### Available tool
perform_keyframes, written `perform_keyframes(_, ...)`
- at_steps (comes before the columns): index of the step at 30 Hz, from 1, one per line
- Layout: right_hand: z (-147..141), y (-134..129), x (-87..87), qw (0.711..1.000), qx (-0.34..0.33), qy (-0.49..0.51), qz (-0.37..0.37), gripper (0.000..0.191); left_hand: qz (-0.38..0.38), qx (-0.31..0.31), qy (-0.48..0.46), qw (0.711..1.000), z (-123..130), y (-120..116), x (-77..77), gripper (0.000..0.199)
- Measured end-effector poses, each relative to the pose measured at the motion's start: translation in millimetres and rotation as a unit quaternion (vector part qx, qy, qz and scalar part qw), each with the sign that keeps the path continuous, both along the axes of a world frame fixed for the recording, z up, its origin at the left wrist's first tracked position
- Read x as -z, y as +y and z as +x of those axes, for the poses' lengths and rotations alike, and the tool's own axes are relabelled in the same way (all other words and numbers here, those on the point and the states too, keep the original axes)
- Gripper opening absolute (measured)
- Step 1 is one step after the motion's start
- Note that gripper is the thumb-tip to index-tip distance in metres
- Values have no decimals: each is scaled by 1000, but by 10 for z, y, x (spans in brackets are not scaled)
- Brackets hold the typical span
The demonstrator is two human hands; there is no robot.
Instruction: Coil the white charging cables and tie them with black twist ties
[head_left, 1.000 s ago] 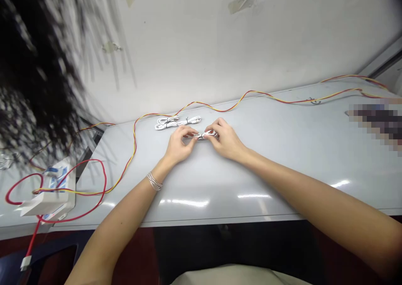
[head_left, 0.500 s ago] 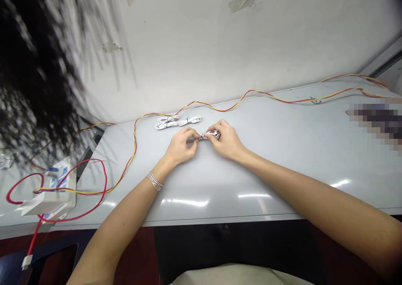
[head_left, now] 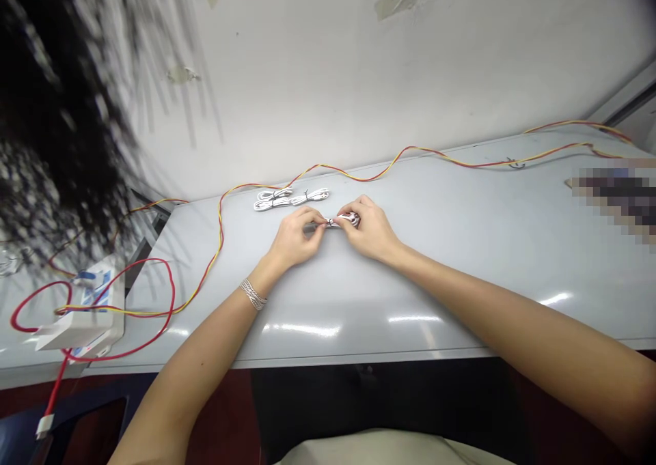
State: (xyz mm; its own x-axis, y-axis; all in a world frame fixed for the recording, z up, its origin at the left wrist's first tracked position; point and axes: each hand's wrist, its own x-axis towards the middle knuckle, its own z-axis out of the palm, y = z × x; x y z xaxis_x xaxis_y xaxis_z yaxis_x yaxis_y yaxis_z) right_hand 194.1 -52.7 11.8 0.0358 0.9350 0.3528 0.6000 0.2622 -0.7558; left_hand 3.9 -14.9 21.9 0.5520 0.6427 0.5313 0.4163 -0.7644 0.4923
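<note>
At far left on the table [head_left: 410, 280], a white box [head_left: 82, 330] with a looping red cable [head_left: 172, 289], well apart from the work. Next, white tied bundles [head_left: 310, 196] lying just behind the left hand [head_left: 296, 238]. Left hand curved, thumb and fingertips pinched together on the left part of a white cable bundle [head_left: 333, 223]. Exact hold at that end hard to tell. Between both hands, near the back of the table, the bundle's black tie [head_left: 330, 222] in view. Probably light, bendy and springy, smooth enough to slip a little, hardly fragile except at any plug ends. Best held close to either side of the tie; likely to splay if pinched only by outer loops. Right hand [head_left: 370, 231] gripping the coiled loops on the other side, thumb against fingers.
</note>
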Motion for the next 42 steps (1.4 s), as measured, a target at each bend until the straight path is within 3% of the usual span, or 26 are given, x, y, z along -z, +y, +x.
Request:
perform_keyframes(16,2,3,19,1000,-11,-5,-5,12,37,52,51,997,-108,50,-94,12)
perform_keyframes(30,-9,-8,22,1000,-17,-11,13,12,-32,19,68,997,-59,25,-77,12)
perform_keyframes(42,11,26,15,1000,-20,-2,-15,11,69,24,58,996,-88,22,-40,13)
